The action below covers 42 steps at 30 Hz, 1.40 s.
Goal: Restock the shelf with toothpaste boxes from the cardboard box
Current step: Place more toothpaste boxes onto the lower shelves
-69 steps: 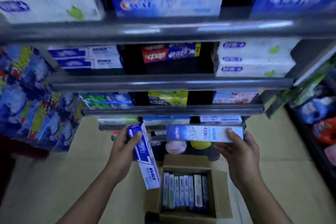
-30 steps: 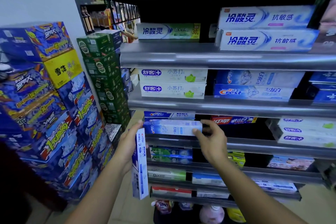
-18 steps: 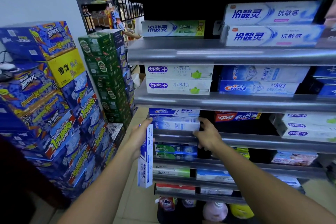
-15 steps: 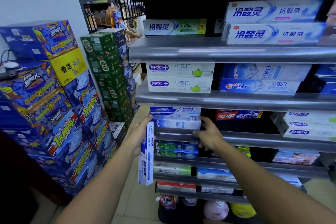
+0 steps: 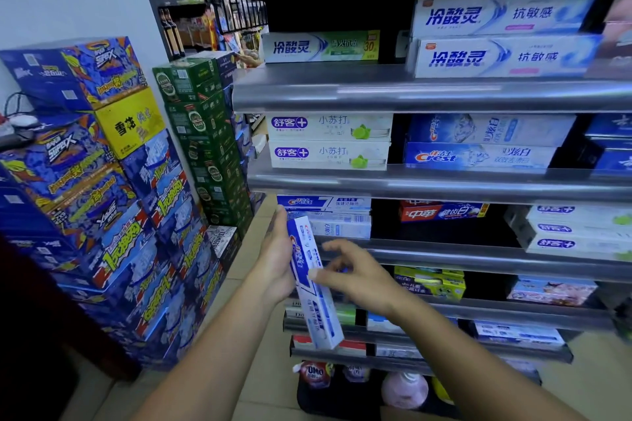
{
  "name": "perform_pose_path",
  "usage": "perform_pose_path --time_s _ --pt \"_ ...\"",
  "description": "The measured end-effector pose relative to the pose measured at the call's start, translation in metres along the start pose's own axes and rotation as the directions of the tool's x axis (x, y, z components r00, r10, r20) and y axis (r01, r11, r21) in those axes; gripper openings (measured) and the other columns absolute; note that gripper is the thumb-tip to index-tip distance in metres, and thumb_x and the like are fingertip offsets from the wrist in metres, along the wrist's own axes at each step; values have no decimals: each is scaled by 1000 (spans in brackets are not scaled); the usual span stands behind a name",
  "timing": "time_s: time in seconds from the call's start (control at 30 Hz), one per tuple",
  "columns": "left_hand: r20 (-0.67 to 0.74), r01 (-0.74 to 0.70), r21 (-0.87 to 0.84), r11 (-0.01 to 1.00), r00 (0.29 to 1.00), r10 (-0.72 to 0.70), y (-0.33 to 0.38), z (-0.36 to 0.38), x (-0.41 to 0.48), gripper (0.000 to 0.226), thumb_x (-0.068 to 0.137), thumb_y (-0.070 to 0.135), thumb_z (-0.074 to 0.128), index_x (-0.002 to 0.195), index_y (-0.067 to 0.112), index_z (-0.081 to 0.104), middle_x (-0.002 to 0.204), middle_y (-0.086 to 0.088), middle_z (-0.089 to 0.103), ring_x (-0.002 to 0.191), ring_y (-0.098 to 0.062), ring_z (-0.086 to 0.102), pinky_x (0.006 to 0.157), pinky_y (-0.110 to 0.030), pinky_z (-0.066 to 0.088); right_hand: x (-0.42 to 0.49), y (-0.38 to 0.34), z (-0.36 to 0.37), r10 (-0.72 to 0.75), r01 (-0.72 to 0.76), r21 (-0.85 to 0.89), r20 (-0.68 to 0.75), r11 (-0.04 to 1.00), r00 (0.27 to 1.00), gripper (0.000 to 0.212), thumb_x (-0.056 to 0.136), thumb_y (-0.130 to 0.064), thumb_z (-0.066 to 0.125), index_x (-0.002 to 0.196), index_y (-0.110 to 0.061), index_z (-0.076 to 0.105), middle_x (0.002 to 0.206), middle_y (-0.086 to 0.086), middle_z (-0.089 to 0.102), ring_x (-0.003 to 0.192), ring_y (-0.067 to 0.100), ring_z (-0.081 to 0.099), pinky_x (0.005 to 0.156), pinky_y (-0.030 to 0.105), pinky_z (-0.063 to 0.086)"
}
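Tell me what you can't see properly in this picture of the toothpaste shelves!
Head view:
- Cardboard box: out of frame.
- Toothpaste box: small print blurred; the fingers of the right hand cover its middle, the left hand its back.
- Space behind the Crest stack: too dark.
- Box at top right: blurred, cut by the right edge.
- Bottles at the bottom: blurred, partly behind the lowest shelf.

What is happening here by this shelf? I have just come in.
A person is stocking toothpaste. The left hand holds a blue and white toothpaste box roughly on end in front of the shelf. The right hand reaches across to it, thumb touching its front, fingers loose. Similar boxes lie stacked on the shelf just behind. The cardboard box is out of view.
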<state>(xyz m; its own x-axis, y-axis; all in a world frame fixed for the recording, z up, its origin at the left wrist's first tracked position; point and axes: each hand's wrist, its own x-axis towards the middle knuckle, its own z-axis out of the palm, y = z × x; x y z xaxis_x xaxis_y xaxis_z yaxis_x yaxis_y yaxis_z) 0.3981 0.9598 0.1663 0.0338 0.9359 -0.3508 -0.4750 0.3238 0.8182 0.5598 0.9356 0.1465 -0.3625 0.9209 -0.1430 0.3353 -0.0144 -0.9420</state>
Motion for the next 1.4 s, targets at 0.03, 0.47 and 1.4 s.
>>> perform_pose_path --time_s 0.03,0.47,1.4 --pt "-8 -1 -24 1000 1000 1 -1 3 1 74 100 70 31 140 14 59 129 -18 69 121 -37 65 110 -54 46 -1 3 0 15 -14 -46 19 999 1000 74 64 -64 80 129 -43 51 104 1 69 86 13 71 70 33 55" --pt "-268 -215 -252 944 952 145 -15 -23 22 46 109 46 39 148 22 43 138 -17 63 121 -30 64 111 -54 45 -3 35 -38 127 -6 304 -382 953 915 49 68 -11 94 104 -8 62 87 18 65 66 20 61 62 32 51" --pt "-207 -241 734 635 811 547 8 -73 95 21 81 30 86 76 36 66 82 21 70 86 -3 67 88 -38 59 85 29 -63 112 -118 37 -665 992 739 27 82 -13 84 106 -5 75 101 6 76 89 19 70 85 26 55"
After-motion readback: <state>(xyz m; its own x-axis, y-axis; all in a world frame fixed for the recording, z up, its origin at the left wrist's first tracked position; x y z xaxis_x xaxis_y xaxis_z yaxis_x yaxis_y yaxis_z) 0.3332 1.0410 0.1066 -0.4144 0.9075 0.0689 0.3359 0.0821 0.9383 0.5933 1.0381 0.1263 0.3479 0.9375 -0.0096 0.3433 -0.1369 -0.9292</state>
